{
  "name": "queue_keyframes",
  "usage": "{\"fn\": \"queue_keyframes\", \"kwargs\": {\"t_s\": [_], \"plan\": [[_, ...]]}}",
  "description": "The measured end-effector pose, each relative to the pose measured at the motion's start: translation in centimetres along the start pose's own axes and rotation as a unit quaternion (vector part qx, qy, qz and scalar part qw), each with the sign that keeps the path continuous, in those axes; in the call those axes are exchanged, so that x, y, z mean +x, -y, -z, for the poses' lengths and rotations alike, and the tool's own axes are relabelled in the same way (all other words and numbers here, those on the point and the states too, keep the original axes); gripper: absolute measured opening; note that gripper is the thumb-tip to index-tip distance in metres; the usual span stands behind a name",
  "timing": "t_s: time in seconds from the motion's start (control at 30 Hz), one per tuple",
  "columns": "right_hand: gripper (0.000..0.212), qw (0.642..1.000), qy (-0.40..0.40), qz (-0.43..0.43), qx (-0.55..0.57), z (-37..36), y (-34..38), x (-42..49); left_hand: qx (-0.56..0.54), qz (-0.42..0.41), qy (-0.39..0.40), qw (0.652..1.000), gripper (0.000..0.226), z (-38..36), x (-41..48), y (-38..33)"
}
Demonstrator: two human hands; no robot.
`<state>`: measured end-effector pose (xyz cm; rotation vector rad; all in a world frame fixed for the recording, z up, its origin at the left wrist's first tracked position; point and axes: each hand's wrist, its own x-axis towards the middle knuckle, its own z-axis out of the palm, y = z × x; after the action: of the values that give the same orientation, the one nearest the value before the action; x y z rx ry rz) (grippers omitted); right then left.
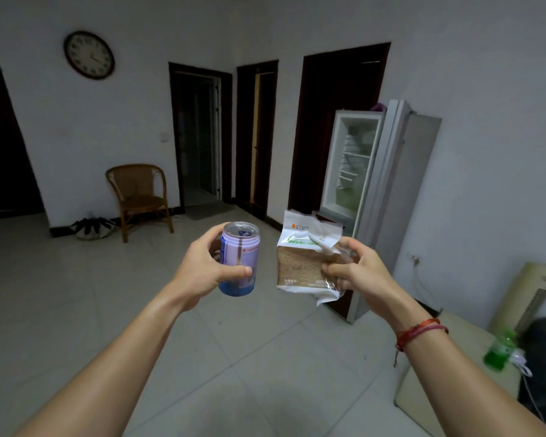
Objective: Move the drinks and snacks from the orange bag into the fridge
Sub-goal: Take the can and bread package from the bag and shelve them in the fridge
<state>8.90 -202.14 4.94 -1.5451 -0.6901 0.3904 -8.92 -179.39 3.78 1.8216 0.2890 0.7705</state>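
The left hand (202,272) is gripping an upright can (239,258); the right hand (356,272) is pinching a bread packet (306,257). Both are hanging above the floor (76,294), the fridge (369,190) standing open ahead.

Bare tiled floor (76,294) lies open up to the fridge (353,165), whose door (401,197) stands wide.

Both forearms reach forward. The left hand (202,266) grips a can (239,249) (thumb across its front); the right hand (360,272) pinches a bread packet (300,266).
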Motion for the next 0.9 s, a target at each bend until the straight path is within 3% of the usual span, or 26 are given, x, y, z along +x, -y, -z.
{"fn": "queue_keyframes", "kwargs": {"t_s": [0.53,0.9], "plan": [[0.044,0.999,-0.03,-0.013,-0.001,0.1,-6.1,26.9,-0.002,0.011,0.019,1.0,0.083,-1.1,26.6,12.6],[0.045,1.0,0.001,-0.024,0.002,0.3,-8.3,49.1,-0.02,0.009,0.008,1.0,0.082,-1.5,47.8,18.6]]}}
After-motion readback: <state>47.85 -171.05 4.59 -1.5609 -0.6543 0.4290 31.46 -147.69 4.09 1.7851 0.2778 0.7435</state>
